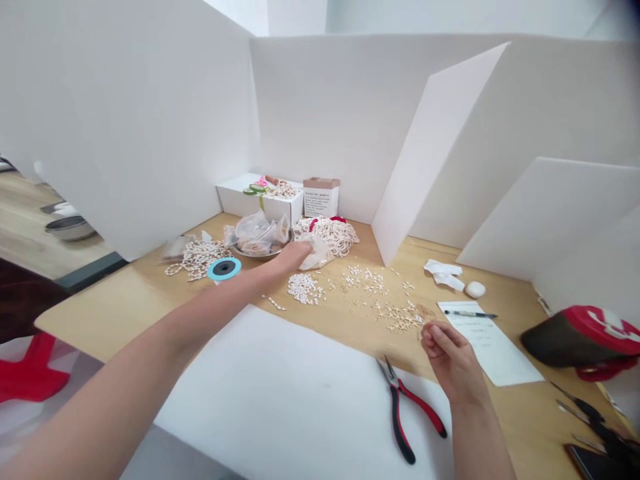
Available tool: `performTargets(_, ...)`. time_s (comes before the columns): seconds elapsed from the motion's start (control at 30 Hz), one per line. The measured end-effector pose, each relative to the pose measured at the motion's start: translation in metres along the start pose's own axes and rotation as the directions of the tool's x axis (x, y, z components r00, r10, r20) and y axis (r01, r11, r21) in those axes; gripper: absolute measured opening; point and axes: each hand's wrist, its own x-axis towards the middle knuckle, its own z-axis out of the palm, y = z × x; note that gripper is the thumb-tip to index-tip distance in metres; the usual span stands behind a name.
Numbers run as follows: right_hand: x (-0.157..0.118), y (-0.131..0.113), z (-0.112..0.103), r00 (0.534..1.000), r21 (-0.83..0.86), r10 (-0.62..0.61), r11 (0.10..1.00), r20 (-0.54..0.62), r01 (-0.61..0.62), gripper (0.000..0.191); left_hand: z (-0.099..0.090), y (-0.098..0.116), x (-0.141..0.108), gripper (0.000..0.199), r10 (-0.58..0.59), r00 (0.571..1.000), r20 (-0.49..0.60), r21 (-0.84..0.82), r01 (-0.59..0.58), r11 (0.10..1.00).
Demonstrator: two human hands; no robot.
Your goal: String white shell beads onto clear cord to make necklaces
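My left hand (299,251) reaches far across the table and meets a clear plastic bag (319,252). Its fingers are hidden at the bag, so their grip does not show. Just behind lies a heap of white beaded strands (336,235); a metal bowl (260,253) with plastic bags in it stands to the left. My right hand (450,357) is raised near the table's front, fingers curled and thumb against them in a pinch; anything held there is too small to see. Beside it are small starfish-shaped pieces (400,317) and red-and-black long-nose pliers (400,407) on a white sheet (300,393).
Small white pieces (305,289) lie in a pile mid-table. A blue spool (224,268) and shell strands (197,259) sit left. Rightward are a paper (493,353) with a pen (470,314), and a dark red-lidded container (570,340). White panels (330,120) enclose the back.
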Motion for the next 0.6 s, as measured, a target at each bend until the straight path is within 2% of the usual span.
performTargets(0.1,0.002,0.0,0.0,1.0,-0.002,0.005,1.0,-0.029,-0.005,0.016,0.011,-0.001,0.017,0.027,-0.058,0.997,0.043,0.062,0.055,0.997)
performTargets(0.23,0.005,0.0,-0.002,0.999,-0.027,0.021,0.999,-0.034,-0.022,0.017,0.015,-0.008,0.032,0.029,-0.119,0.989,0.087,0.103,0.11,0.989)
performTargets(0.4,0.006,0.0,-0.003,1.0,-0.067,0.022,0.998,-0.022,-0.023,0.016,0.018,-0.012,0.039,0.03,-0.142,0.982,0.128,0.116,0.127,0.985)
performTargets(0.6,0.006,0.001,-0.003,1.0,-0.084,0.025,0.996,-0.013,-0.026,0.016,0.022,-0.006,0.042,0.031,-0.188,0.973,0.132,0.122,0.172,0.977)
